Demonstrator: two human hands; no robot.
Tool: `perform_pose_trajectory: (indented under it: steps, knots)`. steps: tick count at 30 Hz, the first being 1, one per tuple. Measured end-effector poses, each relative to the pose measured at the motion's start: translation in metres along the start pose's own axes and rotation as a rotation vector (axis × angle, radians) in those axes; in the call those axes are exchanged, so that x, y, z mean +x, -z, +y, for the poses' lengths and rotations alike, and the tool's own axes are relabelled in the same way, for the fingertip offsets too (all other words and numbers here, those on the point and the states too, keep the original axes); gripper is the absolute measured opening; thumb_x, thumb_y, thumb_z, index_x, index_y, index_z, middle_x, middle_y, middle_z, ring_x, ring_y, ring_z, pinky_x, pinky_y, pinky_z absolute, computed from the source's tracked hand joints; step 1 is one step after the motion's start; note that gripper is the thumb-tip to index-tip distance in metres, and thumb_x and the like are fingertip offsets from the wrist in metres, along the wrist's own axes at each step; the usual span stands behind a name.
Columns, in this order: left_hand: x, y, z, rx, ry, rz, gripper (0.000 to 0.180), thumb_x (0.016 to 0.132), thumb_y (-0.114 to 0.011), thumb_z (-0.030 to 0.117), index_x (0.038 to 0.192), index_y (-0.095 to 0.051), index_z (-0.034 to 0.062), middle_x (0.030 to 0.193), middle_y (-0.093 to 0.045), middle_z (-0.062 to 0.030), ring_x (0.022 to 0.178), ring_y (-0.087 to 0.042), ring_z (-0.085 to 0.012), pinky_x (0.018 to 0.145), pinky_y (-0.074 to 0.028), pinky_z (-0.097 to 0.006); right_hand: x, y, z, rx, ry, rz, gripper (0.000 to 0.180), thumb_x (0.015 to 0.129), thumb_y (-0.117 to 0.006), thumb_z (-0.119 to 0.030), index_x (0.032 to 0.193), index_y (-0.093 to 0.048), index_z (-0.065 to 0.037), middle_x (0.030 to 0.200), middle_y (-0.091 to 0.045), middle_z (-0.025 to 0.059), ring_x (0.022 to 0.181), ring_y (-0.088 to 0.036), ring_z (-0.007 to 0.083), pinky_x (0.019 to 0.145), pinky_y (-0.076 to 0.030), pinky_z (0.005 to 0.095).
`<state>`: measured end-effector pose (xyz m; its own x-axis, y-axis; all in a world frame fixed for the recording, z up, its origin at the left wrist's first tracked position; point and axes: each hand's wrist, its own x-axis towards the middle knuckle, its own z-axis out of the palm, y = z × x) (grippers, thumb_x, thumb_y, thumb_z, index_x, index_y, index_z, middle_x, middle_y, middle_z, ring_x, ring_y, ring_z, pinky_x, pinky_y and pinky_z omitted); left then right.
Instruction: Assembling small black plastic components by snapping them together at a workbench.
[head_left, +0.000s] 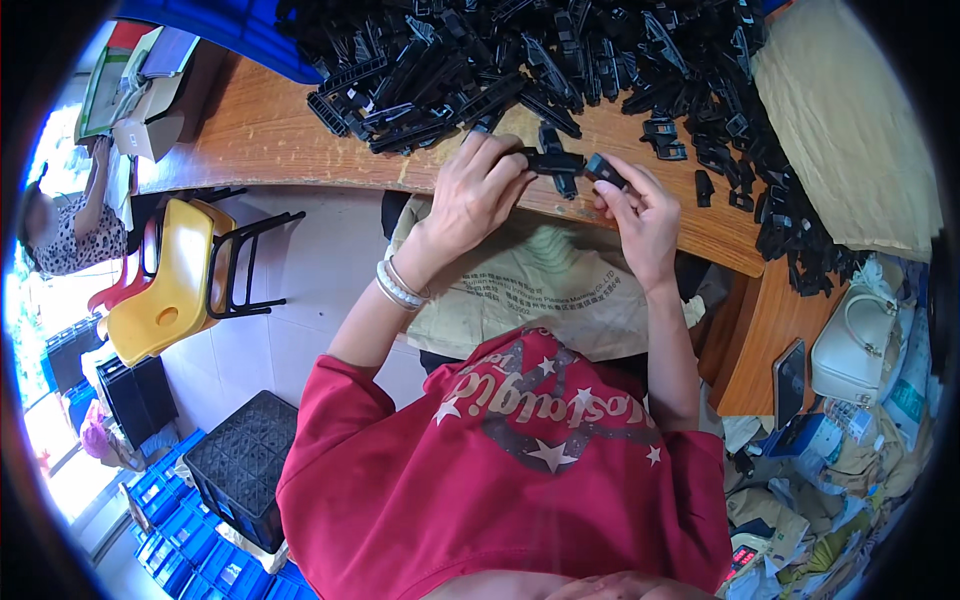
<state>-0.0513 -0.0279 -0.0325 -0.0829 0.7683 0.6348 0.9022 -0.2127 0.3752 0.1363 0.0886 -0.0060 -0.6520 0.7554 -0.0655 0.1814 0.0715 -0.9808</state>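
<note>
My left hand (482, 190) is closed around one end of a black plastic part (555, 162), which sticks out to the right over the table's front edge. Another dark piece shows above and below that part, crossing it; I cannot tell whether the two are joined. In the fingertips of my right hand (640, 215) is a small black plastic piece (606, 172), pinched close to the part's free end. Just beyond both hands lies a big heap of long black plastic parts (480, 95). Smaller black pieces (715, 155) are scattered to the right of it.
A wooden table (250, 140) carries the heap, with a blue bin (250, 35) at its far left. At the right are a tan sack (850, 120), a phone (789, 383) and a white handbag (855, 345). Left stand a yellow chair (165, 285) and black crate (245, 465); another person (85, 225) sits beyond.
</note>
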Motion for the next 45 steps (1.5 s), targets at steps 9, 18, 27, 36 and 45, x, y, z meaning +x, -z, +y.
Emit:
perform_pose_trajectory:
  steps: [9, 18, 27, 36, 45]
  knots:
    - [-0.005, 0.008, 0.007, 0.022, -0.169, -0.180, 0.026, 0.070, -0.067, 0.004, 0.095, -0.059, 0.0024, 0.106, -0.060, -0.0120, 0.093, -0.059, -0.0284, 0.078, -0.049, -0.039, 0.003, 0.004, 0.024, -0.248, 0.311, 0.307, 0.027, 0.089, -0.068, -0.005, 0.115, -0.066, 0.002, 0.093, -0.064, 0.0060, 0.063, -0.048, 0.0079, 0.057, -0.041, 0.0208]
    - [0.006, 0.002, 0.011, -0.295, 0.213, -0.103, 0.025, 0.077, -0.073, 0.000, 0.101, -0.065, -0.0007, 0.095, -0.063, -0.0123, 0.087, -0.057, -0.0294, 0.074, -0.048, -0.036, -0.002, 0.014, 0.009, -0.302, 0.321, 0.016, 0.026, 0.081, -0.071, -0.002, 0.107, -0.070, -0.002, 0.090, -0.064, 0.0075, 0.078, -0.056, 0.0196, 0.068, -0.046, 0.0300]
    - [0.010, 0.003, 0.012, -0.361, 0.281, -0.120, 0.019, 0.078, -0.070, -0.001, 0.096, -0.068, -0.0020, 0.091, -0.060, -0.0124, 0.084, -0.056, -0.0300, 0.073, -0.048, -0.037, 0.016, 0.028, 0.012, -0.379, 0.340, -0.098, 0.024, 0.079, -0.069, 0.001, 0.103, -0.070, 0.000, 0.086, -0.062, 0.0076, 0.084, -0.056, 0.0221, 0.074, -0.044, 0.0306]
    - [0.009, -0.004, 0.015, -0.340, 0.236, -0.089, 0.018, 0.077, -0.072, 0.001, 0.095, -0.068, -0.0022, 0.092, -0.062, -0.0134, 0.085, -0.057, -0.0309, 0.073, -0.049, -0.038, 0.010, 0.006, 0.011, -0.362, 0.437, -0.067, 0.024, 0.073, -0.072, 0.006, 0.096, -0.072, 0.001, 0.089, -0.060, 0.0072, 0.086, -0.057, 0.0222, 0.072, -0.046, 0.0312]
    - [0.027, -0.011, 0.007, 0.073, 0.062, -0.092, 0.039, 0.077, -0.072, 0.002, 0.115, -0.063, 0.0000, 0.110, -0.061, -0.0124, 0.100, -0.056, -0.0314, 0.083, -0.048, -0.040, 0.024, 0.049, 0.014, -0.853, 0.555, 0.435, 0.016, 0.080, -0.069, -0.001, 0.096, -0.068, -0.002, 0.098, -0.061, 0.0079, 0.094, -0.057, 0.0261, 0.082, -0.043, 0.0367]
